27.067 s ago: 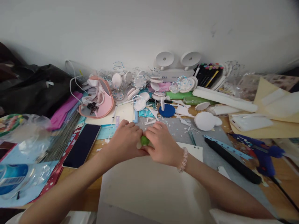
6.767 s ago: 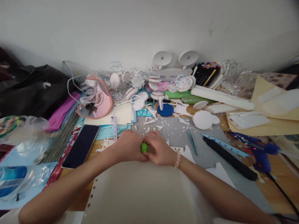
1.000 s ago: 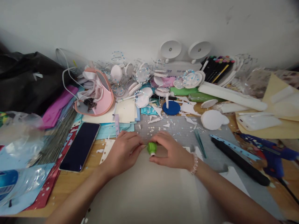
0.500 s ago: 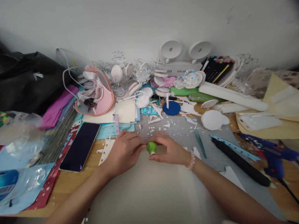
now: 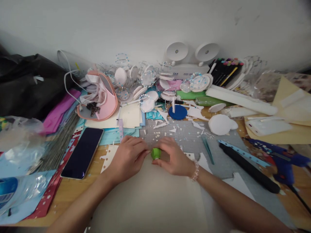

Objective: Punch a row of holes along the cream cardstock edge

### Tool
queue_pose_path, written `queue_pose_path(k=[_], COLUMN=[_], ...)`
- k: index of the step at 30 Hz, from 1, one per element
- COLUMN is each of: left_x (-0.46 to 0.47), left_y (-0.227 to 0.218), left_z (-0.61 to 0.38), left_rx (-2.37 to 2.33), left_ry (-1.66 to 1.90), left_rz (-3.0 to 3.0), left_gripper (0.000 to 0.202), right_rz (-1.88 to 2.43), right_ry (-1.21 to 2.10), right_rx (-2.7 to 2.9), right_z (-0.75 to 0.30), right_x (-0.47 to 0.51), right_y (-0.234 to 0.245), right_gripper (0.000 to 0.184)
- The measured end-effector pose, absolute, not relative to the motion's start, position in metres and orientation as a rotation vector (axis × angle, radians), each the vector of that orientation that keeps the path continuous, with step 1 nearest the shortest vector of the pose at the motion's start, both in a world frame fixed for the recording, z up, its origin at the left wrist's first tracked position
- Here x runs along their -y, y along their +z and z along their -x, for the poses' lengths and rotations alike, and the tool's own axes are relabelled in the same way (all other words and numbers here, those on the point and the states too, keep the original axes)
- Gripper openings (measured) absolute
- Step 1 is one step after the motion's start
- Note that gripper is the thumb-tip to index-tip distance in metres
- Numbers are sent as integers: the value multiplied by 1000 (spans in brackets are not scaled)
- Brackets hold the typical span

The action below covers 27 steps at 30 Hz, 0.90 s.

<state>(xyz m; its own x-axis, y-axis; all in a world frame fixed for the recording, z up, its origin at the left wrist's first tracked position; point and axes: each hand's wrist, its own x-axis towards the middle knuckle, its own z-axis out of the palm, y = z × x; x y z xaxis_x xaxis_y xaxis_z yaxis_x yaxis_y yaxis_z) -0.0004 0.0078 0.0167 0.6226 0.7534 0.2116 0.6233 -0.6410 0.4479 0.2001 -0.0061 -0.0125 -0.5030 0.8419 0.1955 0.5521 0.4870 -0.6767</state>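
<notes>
Between the thumb and fingers of my right hand (image 5: 173, 157) is a small green craft punch (image 5: 155, 153), at the far edge of a large cream sheet of paper (image 5: 150, 197). My left hand (image 5: 130, 154) is closed in a pinch just left of the punch, at the sheet's far edge. Its fingertips hide most of what they grip there. A strip of paper with star-shaped holes (image 5: 110, 157) lies beside my left hand. Small white star cut-outs (image 5: 157, 134) are scattered on the grey cutting mat (image 5: 191, 129) beyond my hands.
To the left lie a phone (image 5: 82, 152) and a pink visor (image 5: 109, 102). On the right are tweezers (image 5: 208, 150), a black-handled tool (image 5: 250, 168) and a blue glue gun (image 5: 284, 161). White discs with beaded wire (image 5: 148, 77) crowd the back, near a blue disc (image 5: 178, 112).
The green punch has tilted slightly in my right hand, and its pale end shows less. My right fingers and thumb have closed in a little. The whole view has shifted slightly.
</notes>
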Motion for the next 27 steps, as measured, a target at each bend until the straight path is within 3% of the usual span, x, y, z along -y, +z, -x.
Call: queue_pose_path(k=[5, 11, 16, 25, 27], left_x=[-8, -13, -15, -9, -7], left_y=[19, 11, 9, 23, 23], left_z=[1, 2, 1, 0, -3], left_rx=[-1179, -1223, -1227, -1004, -1022], left_ry=[772, 1121, 1061, 454, 345], left_rz=[-2261, -1804, -1757, -2504, -2618], left_gripper=[7, 15, 10, 50, 50], right_rz=[1115, 1091, 1094, 1090, 1102], right_ry=[761, 756, 752, 730, 705], right_rx=[2216, 2242, 2249, 2240, 2251], right_z=[-198, -196, -196, -196, -195], right_x=[7, 7, 7, 7, 7], right_y=[-12, -13, -12, -14, -15], right_gripper=[23, 22, 23, 24, 23])
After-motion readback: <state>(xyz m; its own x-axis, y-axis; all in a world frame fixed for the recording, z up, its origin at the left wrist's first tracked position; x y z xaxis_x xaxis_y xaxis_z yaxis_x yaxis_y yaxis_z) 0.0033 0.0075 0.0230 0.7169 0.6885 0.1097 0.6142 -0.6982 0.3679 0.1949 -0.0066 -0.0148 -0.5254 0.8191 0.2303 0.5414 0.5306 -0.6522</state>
